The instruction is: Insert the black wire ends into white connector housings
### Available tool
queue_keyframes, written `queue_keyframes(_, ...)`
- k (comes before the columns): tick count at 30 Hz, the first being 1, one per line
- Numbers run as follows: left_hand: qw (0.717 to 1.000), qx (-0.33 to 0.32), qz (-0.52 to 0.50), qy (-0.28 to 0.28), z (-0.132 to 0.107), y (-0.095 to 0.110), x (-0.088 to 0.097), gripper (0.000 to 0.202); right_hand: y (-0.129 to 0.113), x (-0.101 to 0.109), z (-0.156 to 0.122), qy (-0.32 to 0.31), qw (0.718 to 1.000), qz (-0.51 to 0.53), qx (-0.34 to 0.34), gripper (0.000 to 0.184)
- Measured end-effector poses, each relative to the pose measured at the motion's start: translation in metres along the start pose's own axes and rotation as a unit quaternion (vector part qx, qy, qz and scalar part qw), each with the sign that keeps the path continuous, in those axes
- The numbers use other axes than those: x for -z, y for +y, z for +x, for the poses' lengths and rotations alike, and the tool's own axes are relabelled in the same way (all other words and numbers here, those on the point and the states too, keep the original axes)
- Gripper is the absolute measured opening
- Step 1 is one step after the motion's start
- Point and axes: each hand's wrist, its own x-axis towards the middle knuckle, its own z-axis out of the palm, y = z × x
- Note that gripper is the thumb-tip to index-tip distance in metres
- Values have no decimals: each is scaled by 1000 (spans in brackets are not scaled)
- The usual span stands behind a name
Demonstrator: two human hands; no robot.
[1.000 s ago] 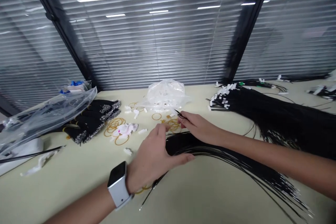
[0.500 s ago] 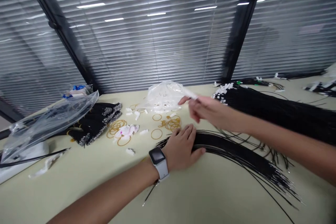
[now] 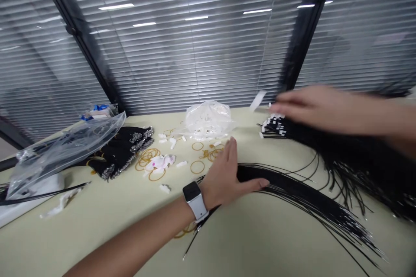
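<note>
My left hand (image 3: pixel 225 177) rests with straight fingers and the thumb spread, over a fanned bundle of thin black cables (image 3: pixel 292 188). The cables curve away to the right and end in bare tips. My right hand (image 3: pixel 315 106) is blurred by motion above a large pile of black cables (image 3: pixel 364 151) with white tags at one end. Its fingers look stretched out, with nothing visible in them. A white strip (image 3: pixel 258 101) appears just left of those fingertips, apart from them.
A clear plastic bag (image 3: pixel 208 119) stands by the window blinds. Yellow rubber bands (image 3: pixel 147 159) and white scraps (image 3: pixel 165 188) lie on the table (image 3: pixel 130 207). At left, a clear plastic sheet (image 3: pixel 65 156) partly covers black cables with silvery ends (image 3: pixel 117 151).
My right hand has moved right, from beside the plastic bag to the large cable pile, and the white strip has left it. My left hand's fingers and thumb have spread and lifted slightly.
</note>
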Motion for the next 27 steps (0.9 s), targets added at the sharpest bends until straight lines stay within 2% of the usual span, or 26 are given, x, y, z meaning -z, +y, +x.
queue_keyframes(1, 998, 20, -49, 47, -1, 1, 4, 101, -8, -18, 2, -89, 995, -1, 31, 56)
queue_keyframes(3, 981, 56, -147, 115, -4, 0, 14, 88, -22, -57, 5, -158, 983, 29, 91, 53)
queue_keyframes(4, 969, 68, -216, 97, -6, -2, 18, 79, -29, -75, 7, -171, 977, 45, 116, 49)
queue_keyframes(6, 967, 77, -234, 66, -11, -10, 29, 56, -39, -104, 9, -176, 969, 77, 158, 38)
queue_keyframes(8, 965, 89, -243, 34, -17, -21, 39, 41, -47, -122, 8, -160, 966, 106, 175, 38)
queue_keyframes(10, 963, 112, -244, 11, -23, -33, 50, 43, -54, -130, 3, -112, 970, 120, 178, 39)
queue_keyframes(13, 960, 142, -242, 2, -30, -47, 62, 44, -65, -137, -12, -55, 967, 133, 211, 28)
queue_keyframes(17, 953, 161, -257, -30, -34, -51, 70, 43, -76, -157, -29, -97, 938, 149, 298, 18)
queue_keyframes(20, 943, 164, -284, -57, -33, -49, 73, 35, -78, -172, -30, -100, 933, 143, 315, 15)
queue_keyframes(22, 941, 159, -292, -65, -32, -50, 72, 30, -77, -174, -27, -106, 933, 146, 312, 16)
queue_keyframes(24, 949, 155, -272, -43, -32, -52, 70, 29, -76, -171, -25, -112, 934, 150, 303, 17)
queue_keyframes(27, 962, 160, -221, 23, -32, -57, 66, 30, -76, -161, -26, -135, 940, 159, 270, 18)
